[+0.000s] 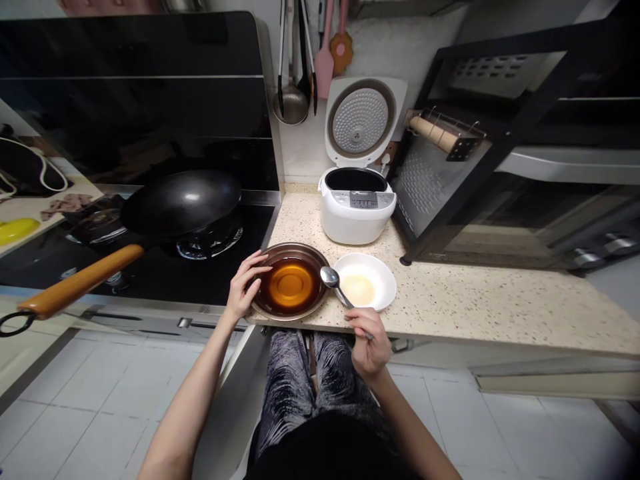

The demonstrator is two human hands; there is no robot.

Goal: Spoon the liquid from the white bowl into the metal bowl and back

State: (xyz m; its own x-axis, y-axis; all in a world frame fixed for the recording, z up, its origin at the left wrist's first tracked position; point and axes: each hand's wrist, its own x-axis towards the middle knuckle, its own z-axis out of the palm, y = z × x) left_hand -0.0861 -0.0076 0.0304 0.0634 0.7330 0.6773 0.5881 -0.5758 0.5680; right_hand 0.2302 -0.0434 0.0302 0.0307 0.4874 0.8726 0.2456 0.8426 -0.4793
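Note:
My right hand (371, 340) grips a metal spoon (330, 277) by its handle. The spoon's bowl is over the gap between a metal bowl and a white dish. Dark amber liquid (290, 285) fills part of the metal bowl (316, 311), which sits near the counter's front edge. At that bowl's left rim is my left hand (245, 285), with fingers stretched out and apart over the edge. To the right, the white dish (386, 283) holds a shallow pale-yellow liquid (357, 289).
A rice cooker (356, 220) with its lid raised stands behind the dishes. On the stove at left is a black wok (183, 200), its wooden handle (90, 277) jutting forward. A black rack (425, 200) and oven stand right. Utensils (291, 103) hang behind.

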